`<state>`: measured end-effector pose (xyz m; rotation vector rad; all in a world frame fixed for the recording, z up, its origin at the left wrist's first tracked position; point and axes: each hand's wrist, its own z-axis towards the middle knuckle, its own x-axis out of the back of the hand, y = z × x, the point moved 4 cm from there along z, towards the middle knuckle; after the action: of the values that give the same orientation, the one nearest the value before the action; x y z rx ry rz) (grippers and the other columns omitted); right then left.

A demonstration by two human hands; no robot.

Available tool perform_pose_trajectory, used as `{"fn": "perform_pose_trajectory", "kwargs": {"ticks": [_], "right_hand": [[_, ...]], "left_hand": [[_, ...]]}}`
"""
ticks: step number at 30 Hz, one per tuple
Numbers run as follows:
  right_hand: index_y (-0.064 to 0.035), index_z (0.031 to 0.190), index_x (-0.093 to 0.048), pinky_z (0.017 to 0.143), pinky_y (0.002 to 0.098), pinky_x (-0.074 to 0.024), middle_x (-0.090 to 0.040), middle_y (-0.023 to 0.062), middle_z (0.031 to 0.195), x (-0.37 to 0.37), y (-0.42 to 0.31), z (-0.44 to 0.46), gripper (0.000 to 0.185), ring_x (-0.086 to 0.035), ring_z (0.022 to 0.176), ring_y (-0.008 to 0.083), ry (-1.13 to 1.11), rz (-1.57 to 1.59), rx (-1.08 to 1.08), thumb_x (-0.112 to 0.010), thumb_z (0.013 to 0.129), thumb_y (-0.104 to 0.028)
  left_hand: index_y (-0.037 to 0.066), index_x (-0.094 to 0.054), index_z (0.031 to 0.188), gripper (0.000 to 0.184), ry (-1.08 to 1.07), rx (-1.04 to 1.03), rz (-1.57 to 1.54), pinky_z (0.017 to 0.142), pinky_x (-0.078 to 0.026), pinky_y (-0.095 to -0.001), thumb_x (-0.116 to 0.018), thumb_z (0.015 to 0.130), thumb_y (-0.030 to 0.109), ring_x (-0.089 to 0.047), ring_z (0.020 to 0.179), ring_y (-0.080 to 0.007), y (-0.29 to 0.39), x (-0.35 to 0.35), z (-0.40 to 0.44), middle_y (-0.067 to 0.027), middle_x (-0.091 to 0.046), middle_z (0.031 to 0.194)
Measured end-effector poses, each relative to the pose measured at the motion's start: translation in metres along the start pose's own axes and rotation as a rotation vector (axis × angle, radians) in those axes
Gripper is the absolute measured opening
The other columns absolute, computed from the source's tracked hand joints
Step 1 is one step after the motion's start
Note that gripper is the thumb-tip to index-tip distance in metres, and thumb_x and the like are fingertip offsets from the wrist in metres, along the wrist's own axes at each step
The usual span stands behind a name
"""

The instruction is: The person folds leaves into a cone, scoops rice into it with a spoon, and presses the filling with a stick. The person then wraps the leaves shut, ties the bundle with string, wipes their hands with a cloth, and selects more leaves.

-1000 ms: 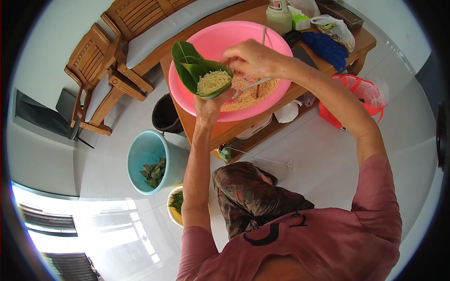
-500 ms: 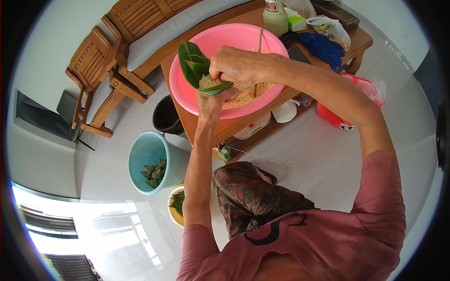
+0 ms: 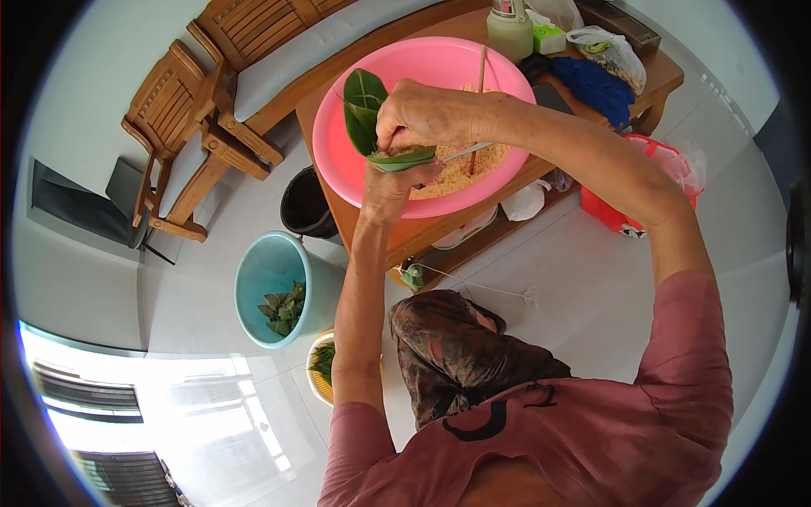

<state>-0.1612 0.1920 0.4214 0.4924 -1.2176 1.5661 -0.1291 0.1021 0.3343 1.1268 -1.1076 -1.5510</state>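
Cupping the green leaf (image 3: 363, 106) from below, the left hand (image 3: 390, 182) grips it above the pink basin's (image 3: 338, 182) near edge. The right hand's (image 3: 422, 114) fingers bunch together at the leaf's opening. Loose grain (image 3: 460, 173) lies in the basin, on the wooden table (image 3: 405, 241).

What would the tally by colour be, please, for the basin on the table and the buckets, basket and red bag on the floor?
Pink basin: 1
Light blue bucket: 1
Black bucket: 1
Yellow and white basket: 1
Red bag: 1
Total: 5
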Motion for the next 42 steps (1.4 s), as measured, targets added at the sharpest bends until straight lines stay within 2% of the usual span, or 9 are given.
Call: {"fn": "perform_pose_trajectory", "kwargs": {"ticks": [4,10,19,22,25,28,31,34,42], "right_hand": [[0.0017,0.081,-0.065,0.059,0.0325,-0.0472,-0.062,0.0152,0.07,-0.004,0.004,0.0,0.014,-0.061,0.065,0.026,-0.086,-0.08,0.016,-0.06,0.069,-0.004],[0.0012,0.077,-0.064,0.058,0.0335,-0.045,-0.058,0.014,0.066,0.006,-0.003,0.001,0.012,-0.058,0.061,0.0268,0.027,-0.072,0.096,-0.06,0.067,-0.005],[0.0018,0.067,-0.059,0.056,0.0336,-0.0451,-0.056,0.0117,0.062,-0.007,0.001,0.0,0.007,-0.057,0.06,0.0249,-0.091,-0.194,0.127,-0.059,0.068,-0.005],[0.0016,0.069,-0.06,0.055,0.0341,-0.0455,-0.057,0.012,0.063,0.008,0.003,-0.002,0.007,-0.058,0.061,0.0249,0.118,-0.13,0.141,-0.059,0.068,-0.005],[0.0012,0.062,-0.06,0.047,0.0359,-0.0399,-0.052,0.0176,0.054,-0.005,0.009,-0.002,0.007,-0.052,0.048,0.0263,0.139,-0.206,0.167,-0.056,0.061,-0.005],[0.0016,0.062,-0.06,0.048,0.0356,-0.041,-0.054,0.0181,0.057,-0.013,0.009,-0.006,0.008,-0.053,0.05,0.027,0.113,-0.208,0.143,-0.057,0.06,-0.005],[0.0025,0.073,-0.061,0.058,0.0351,-0.046,-0.058,0.0127,0.067,-0.006,0.004,-0.003,0.007,-0.059,0.063,0.0269,-0.083,-0.249,0.035,-0.058,0.068,0.0],[0.0019,0.077,-0.063,0.059,0.0345,-0.0462,-0.059,0.0135,0.07,0.011,-0.006,-0.004,0.01,-0.059,0.064,0.0259,0.018,-0.176,0.106,-0.06,0.068,0.0],[0.001,0.08,-0.066,0.061,0.0327,-0.0465,-0.062,0.0138,0.073,0.001,0.008,-0.012,0.014,-0.06,0.067,0.0246,-0.106,-0.028,-0.027,-0.063,0.067,-0.002]], "left_hand": [[0.003,-0.056,0.093,0.036,0.011,-0.014,-0.028,0.062,-0.047,-0.0257,-0.069,0.061,-0.005,-0.057,0.075,-0.0132,-0.002,-0.002,0.0,-0.0027,-0.057,0.083],[0.003,-0.056,0.095,0.039,0.002,0.019,-0.055,0.068,-0.05,-0.0284,-0.067,0.059,-0.008,-0.058,0.079,-0.0153,0.002,-0.003,-0.001,-0.004,-0.058,0.085],[0.002,-0.055,0.097,0.042,0.013,0.0,-0.023,0.071,-0.05,-0.0297,-0.066,0.058,-0.01,-0.058,0.079,-0.0161,-0.003,-0.001,0.0,-0.0042,-0.059,0.088],[0.002,-0.055,0.097,0.042,0.053,-0.031,-0.049,0.071,-0.05,-0.0297,-0.067,0.058,-0.009,-0.058,0.08,-0.016,0.002,-0.001,-0.002,-0.004,-0.058,0.089],[0.002,-0.055,0.098,0.043,0.057,-0.006,0.0,0.071,-0.05,-0.0293,-0.067,0.058,-0.008,-0.058,0.08,-0.0153,-0.001,-0.001,-0.001,-0.0033,-0.058,0.089],[0.002,-0.054,0.099,0.044,0.057,0.026,0.076,0.069,-0.049,-0.0286,-0.068,0.057,-0.007,-0.057,0.08,-0.0143,0.001,-0.004,-0.002,-0.0027,-0.057,0.088],[0.003,-0.054,0.098,0.043,0.057,0.012,0.088,0.068,-0.048,-0.0284,-0.068,0.058,-0.006,-0.057,0.078,-0.0135,-0.002,-0.002,-0.001,-0.0022,-0.056,0.087],[0.003,-0.054,0.096,0.04,0.065,-0.018,0.056,0.066,-0.048,-0.0281,-0.067,0.059,-0.006,-0.056,0.075,-0.0132,0.002,-0.002,-0.002,-0.0017,-0.056,0.083],[0.003,-0.053,0.095,0.04,0.029,0.004,0.004,0.064,-0.047,-0.027,-0.066,0.059,-0.007,-0.054,0.075,-0.0121,0.005,-0.008,-0.003,-0.0011,-0.053,0.083]]}}
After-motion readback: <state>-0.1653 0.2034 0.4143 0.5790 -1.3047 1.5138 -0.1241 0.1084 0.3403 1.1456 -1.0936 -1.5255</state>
